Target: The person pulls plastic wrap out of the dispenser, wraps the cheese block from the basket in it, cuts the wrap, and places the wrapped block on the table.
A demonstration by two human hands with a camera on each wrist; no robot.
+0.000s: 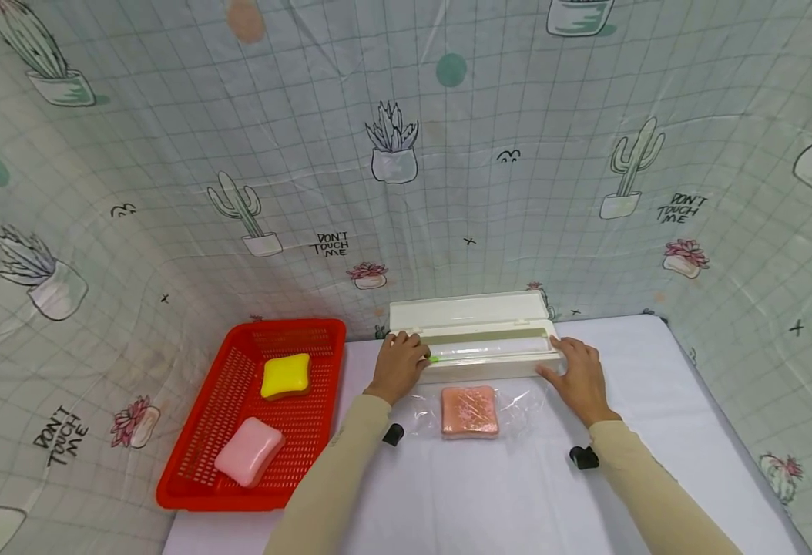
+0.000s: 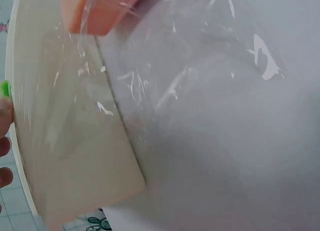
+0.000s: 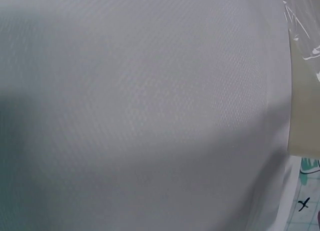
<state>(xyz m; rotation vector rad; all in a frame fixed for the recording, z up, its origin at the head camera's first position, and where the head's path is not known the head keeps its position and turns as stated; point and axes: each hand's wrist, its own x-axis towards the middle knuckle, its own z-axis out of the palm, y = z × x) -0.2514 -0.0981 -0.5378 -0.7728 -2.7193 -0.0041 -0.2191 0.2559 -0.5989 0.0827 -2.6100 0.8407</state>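
A long white cling film dispenser [image 1: 485, 370] stands with its lid [image 1: 468, 311] raised and a film roll [image 1: 489, 346] inside. My left hand [image 1: 399, 368] is at its left end, fingers curled at the small green slide cutter [image 2: 5, 88] on the front rim. The right hand [image 1: 578, 379] grips the dispenser's right end, thumb at the front wall and fingers over the end. In front lies a pinkish-orange, bread-slice-shaped block [image 1: 470, 412], with clear film [image 2: 175, 86] over it and spreading to both sides. The right wrist view shows neither hand.
On the left a red plastic basket [image 1: 340, 339] holds a yellow sponge-like block [image 1: 286, 375] and a pink one [image 1: 249, 452]. White cloth [image 1: 489, 493] covers the table. A cactus-printed curtain [image 1: 447, 208] hangs close behind the dispenser. Black wrist mounts [image 1: 584, 458] sit under the forearms.
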